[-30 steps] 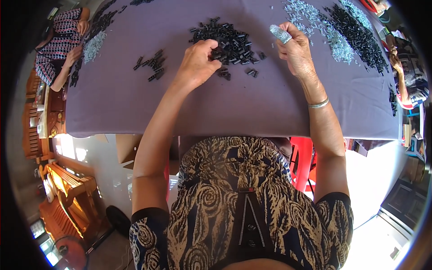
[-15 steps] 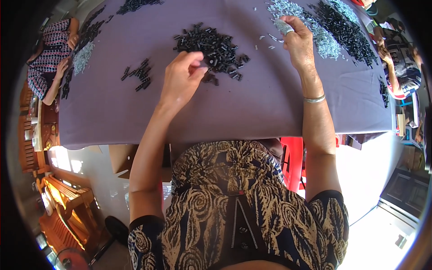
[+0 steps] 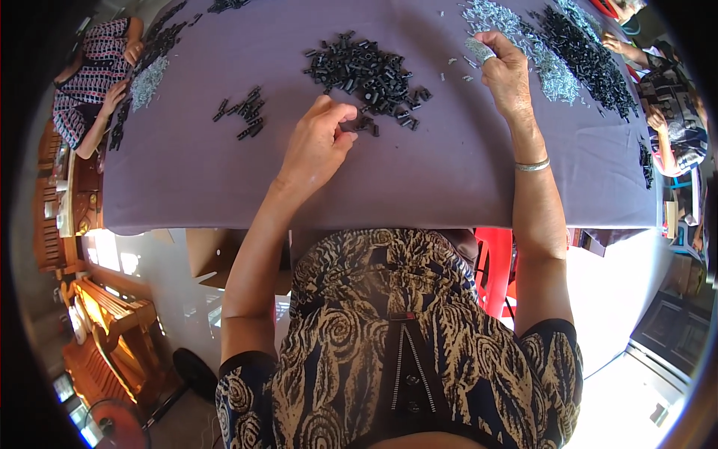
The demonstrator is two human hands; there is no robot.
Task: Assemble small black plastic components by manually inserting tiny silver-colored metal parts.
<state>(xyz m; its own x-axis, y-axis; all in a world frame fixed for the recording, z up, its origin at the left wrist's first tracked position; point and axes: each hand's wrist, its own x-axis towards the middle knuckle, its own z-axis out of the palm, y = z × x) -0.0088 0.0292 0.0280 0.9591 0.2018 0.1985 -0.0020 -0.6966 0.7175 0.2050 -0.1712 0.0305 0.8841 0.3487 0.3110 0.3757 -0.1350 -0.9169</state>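
My left hand (image 3: 321,138) is by the near edge of a heap of small black cylinder-shaped pieces (image 3: 363,71). Its thumb and forefinger are apart, with nothing visible between them, and a few loose black pieces lie just past the fingertips. A smaller group of black tubular pieces (image 3: 247,112) lies to the left of this hand. My right hand (image 3: 505,71), with a bracelet at the wrist, is closed beside a spread of small silvery pieces (image 3: 553,78). A grey, glittery covering or clump (image 3: 479,50) shows at its fingers; what they pinch is hidden.
A purple-grey cloth (image 3: 419,187) covers the table. More black pieces (image 3: 583,60) lie at the far right, and another silvery pile (image 3: 149,81) at the left. People sit at both sides: a patterned sleeve (image 3: 97,67) left, a forearm (image 3: 662,138) right. A red chair (image 3: 493,269) is below.
The view has shifted slightly, moving the table contents rightward in the picture. My left hand's thumb and forefinger have come nearer the loose black pieces. My right hand remains closed by the silvery pieces.
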